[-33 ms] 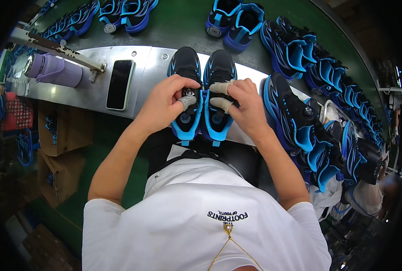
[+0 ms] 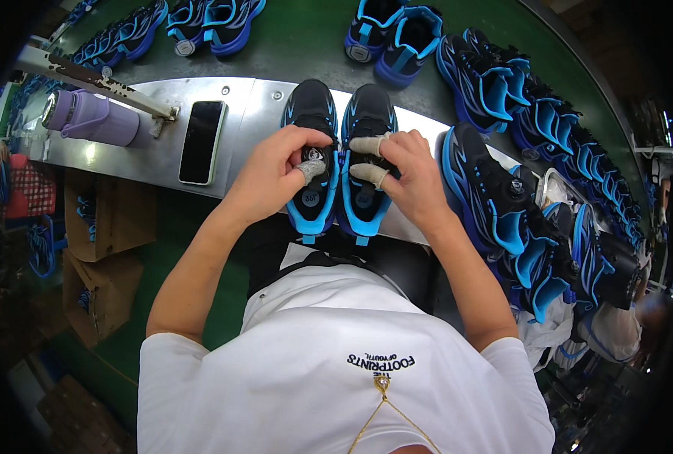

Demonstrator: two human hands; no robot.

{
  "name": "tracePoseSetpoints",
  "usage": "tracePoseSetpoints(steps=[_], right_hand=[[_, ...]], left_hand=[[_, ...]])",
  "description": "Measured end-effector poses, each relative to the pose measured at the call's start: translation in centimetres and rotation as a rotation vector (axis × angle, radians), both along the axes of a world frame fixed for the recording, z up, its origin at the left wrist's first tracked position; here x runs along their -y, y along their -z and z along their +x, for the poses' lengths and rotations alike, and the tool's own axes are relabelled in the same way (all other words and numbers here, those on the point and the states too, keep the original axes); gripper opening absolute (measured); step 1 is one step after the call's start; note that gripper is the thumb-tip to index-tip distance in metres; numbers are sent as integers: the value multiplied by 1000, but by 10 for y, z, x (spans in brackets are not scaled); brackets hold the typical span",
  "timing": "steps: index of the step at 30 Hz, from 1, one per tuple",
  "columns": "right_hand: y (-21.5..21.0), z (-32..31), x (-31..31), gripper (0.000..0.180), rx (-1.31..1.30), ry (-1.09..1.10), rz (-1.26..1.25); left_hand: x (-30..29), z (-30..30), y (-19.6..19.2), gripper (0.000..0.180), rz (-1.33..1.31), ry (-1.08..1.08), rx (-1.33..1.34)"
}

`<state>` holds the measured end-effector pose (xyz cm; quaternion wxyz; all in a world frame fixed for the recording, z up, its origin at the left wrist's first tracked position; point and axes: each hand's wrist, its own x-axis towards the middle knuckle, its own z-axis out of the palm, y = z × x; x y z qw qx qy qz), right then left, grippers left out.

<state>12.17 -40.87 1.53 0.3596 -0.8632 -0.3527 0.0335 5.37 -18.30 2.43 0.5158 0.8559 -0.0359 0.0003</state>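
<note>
A pair of black and blue sneakers lies side by side on the metal ledge, toes pointing away from me. My left hand (image 2: 274, 175) is closed on the left sneaker (image 2: 308, 102), its thumb and index finger around a round dial (image 2: 313, 153) on the tongue. The thumb wears a grey cover. On the right sneaker (image 2: 371, 107), my right hand (image 2: 414, 174) has its thumb and index finger, both in beige finger covers, pressed at the tongue. Those fingers hide whatever lies beneath them. Both sneakers' bright blue heel collars face me.
Left of the pair, a dark-screened phone (image 2: 202, 142) lies on the metal ledge (image 2: 257, 102), with a purple bottle (image 2: 103, 118) beyond it. Many similar sneakers (image 2: 479, 189) crowd the right side; another pair (image 2: 408, 45) stands behind. Cardboard boxes (image 2: 117, 219) sit lower left, below a chipped metal bar (image 2: 87, 76).
</note>
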Motion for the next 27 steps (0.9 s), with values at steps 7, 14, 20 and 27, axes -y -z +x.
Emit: tracePoseSetpoints(steps=[7, 14, 20, 27], right_hand=[[-1, 6, 11, 44, -86, -95, 135], [-10, 8, 10, 46, -294, -105, 283], [-12, 6, 2, 46, -235, -117, 210], [-9, 15, 30, 45, -295, -159, 139]], left_hand=[[1, 1, -6, 41, 44, 37, -13], [18, -11, -11, 38, 190, -154, 208], [6, 1, -4, 38, 81, 8, 75], [16, -4, 2, 35, 128, -118, 104]])
